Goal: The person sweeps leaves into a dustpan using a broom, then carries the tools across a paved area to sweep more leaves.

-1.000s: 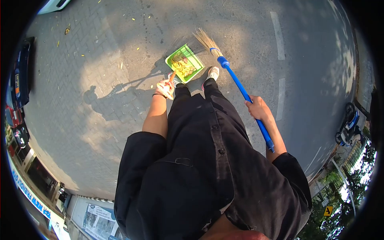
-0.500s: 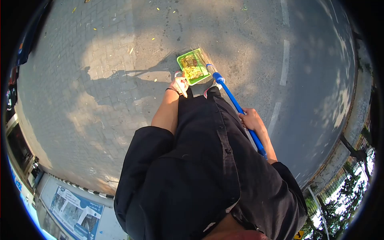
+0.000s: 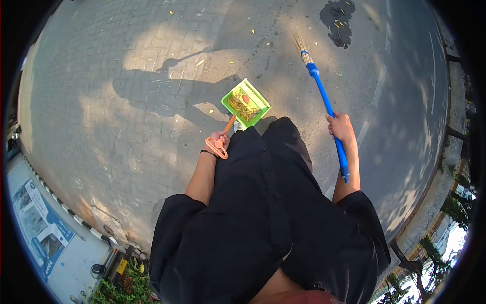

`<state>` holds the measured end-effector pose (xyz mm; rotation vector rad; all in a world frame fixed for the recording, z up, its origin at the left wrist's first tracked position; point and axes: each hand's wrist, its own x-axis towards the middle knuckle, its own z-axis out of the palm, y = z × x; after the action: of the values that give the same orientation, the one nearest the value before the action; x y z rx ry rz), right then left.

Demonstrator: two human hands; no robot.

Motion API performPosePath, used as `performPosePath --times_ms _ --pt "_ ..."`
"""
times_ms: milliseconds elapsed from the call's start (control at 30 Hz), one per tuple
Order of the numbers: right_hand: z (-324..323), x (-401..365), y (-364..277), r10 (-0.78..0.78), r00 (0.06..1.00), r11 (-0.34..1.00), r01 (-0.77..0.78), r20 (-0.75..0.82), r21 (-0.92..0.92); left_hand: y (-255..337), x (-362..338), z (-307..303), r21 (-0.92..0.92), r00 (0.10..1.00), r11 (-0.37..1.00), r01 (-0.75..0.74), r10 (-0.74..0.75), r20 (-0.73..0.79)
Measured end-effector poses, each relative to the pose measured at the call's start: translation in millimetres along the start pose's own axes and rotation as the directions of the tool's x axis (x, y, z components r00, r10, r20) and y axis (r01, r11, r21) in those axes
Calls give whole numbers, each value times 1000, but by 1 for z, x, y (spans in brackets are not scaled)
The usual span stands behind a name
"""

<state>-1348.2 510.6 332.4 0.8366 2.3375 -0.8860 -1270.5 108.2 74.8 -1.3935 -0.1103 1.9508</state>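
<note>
My left hand [image 3: 217, 143] grips the orange handle of a green dustpan [image 3: 246, 103], which hangs in front of my legs and holds yellow leaves and a red scrap. My right hand [image 3: 340, 127] is closed around the blue handle of a broom [image 3: 322, 96]. The broom's straw bristles point away from me toward the road, to the right of the dustpan. My black clothing fills the lower middle of the view.
Grey paving bricks [image 3: 126, 101] lie to the left, asphalt with white lane dashes [image 3: 377, 91] to the right. A dark patch with yellow leaves [image 3: 338, 17] marks the road ahead. Scattered leaves dot the ground. A striped curb [image 3: 71, 215], a poster and plants sit at lower left.
The view has turned and moved along the pavement. The broom swung out from beside the dustpan to point ahead on the right. The dustpan stays held in front of me.
</note>
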Motion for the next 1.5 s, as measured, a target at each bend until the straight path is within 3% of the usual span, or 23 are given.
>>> performPosePath --times_ms 200,300,367,433,467,500,533,600,800,833,900,1000,1133,1200,1267,1300,1400,1433,1500 --pt "-17 180 -81 -138 986 957 156 89 -246 -20 -42 -14 -235 982 961 -147 171 81" --pt "16 286 -129 -174 969 812 243 177 -531 -32 -55 -17 -400 950 880 -257 307 65" --pt "74 353 -123 -412 910 695 349 49 -628 -46 -65 -9 -491 919 813 -312 390 62" --pt "103 321 -153 -305 933 706 357 193 -612 -53 -72 3 -566 890 750 -342 452 63" --pt "120 308 -149 -346 904 639 422 250 -642 -54 -75 9 -592 880 730 -340 470 75" --pt "128 289 -148 -267 911 688 409 315 -599 -56 -76 14 -620 870 710 -335 485 85" --pt "130 264 -142 -289 901 734 425 323 -529 -57 -77 17 -646 861 689 -329 500 95" --pt "104 208 -151 -161 889 768 386 429 -511 -48 -72 16 -702 837 625 -341 542 75" --pt "13 173 -176 -202 749 697 563 631 -445 -30 -59 -10 -854 797 397 -336 604 -33" --pt "5 171 -184 -212 737 671 587 642 -453 -33 -62 -1 -839 778 355 -412 617 -121" --pt "3 171 -202 -261 711 623 641 653 -448 -33 -55 -22 -882 774 311 -354 627 -89" --pt "43 198 -224 -351 698 536 696 624 -477 -51 -60 -4 -914 748 248 -322 658 -85" --pt "147 236 -259 -464 674 480 737 575 -475 -73 -58 -9 -953 728 155 -262 680 -90" --pt "185 243 -276 -344 645 632 696 682 -340 -89 -61 2 -974 715 100 -205 695 -80" --pt "227 246 -248 -207 712 902 404 671 -151 -103 -57 -4 -990 667 69 -124 744 -32" --pt "244 246 -234 -126 727 975 218 675 -53 -110 -53 -10 -993 649 39 -110 760 -42" --pt "224 231 -188 -124 743 854 417 657 -311 -128 -53 -22 -998 654 -21 -64 755 -57" --pt "226 254 -152 -219 728 764 542 649 -350 -130 -53 -23 -998 664 -34 -46 745 -56" --pt "189 263 -124 -213 712 702 588 669 -403 -129 -47 -40 -996 648 -45 -80 757 -86"
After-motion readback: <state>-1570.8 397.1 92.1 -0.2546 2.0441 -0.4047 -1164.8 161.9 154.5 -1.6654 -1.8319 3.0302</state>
